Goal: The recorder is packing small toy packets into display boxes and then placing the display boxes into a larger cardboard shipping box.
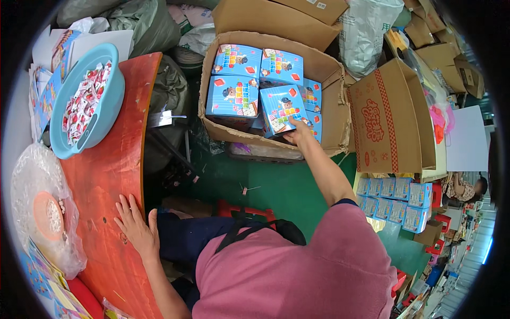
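Note:
My right hand [300, 134] reaches into a large open cardboard carton [276, 39] and grips the near right corner of a blue printed box [280, 99]. That box sits tilted, higher than the blue boxes around it. Several more blue boxes [232, 94] stand in the carton, to the left, behind and to the right of the held one. My left hand [137, 228] lies flat with fingers spread on a red-orange wooden table [103, 194], holding nothing.
A light blue basin [113, 101] of small wrapped packets stands on the table's far end. Nearer is a clear plastic bag around an orange bowl [40, 204] of white pieces. Another open carton [382, 119] stands right, above stacked blue boxes [397, 210]. A person [462, 187] sits far right.

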### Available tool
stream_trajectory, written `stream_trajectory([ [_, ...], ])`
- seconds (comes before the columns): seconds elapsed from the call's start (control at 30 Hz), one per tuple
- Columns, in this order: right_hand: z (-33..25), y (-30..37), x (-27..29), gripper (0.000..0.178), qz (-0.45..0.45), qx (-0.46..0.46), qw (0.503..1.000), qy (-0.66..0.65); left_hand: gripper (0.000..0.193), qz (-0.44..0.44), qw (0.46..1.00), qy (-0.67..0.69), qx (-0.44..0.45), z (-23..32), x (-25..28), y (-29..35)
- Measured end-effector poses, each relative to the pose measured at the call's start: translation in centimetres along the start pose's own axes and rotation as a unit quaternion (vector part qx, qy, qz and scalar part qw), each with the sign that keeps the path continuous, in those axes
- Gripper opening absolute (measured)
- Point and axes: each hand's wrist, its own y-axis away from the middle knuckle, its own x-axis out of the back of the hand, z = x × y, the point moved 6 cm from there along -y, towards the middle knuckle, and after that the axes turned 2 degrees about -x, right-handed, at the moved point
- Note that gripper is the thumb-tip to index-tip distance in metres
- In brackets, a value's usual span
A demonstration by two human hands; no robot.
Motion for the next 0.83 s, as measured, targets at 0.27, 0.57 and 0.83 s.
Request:
stream_trajectory([
  [0.27, -7.4, -3.2, 7.2, 0.047, -0.037, 0.343, 0.928, 0.141, 0.062, 0.006, 1.0, -0.001, -0.005, 0.3, 0.3, -0.4],
  [0.57, -6.9, -6.3, 3.4, 0.058, 0.096, 0.421, 0.886, 0.167, 0.061, 0.008, 1.0, -0.002, -0.005, 0.7, 0.4, -0.5],
  [0.83, -9.2, -5.0, 0.3, 0.066, -0.012, 0.454, 0.886, 0.09, 0.063, -0.008, 1.0, -0.029, 0.006, 0.8, 0.2, -0.4],
])
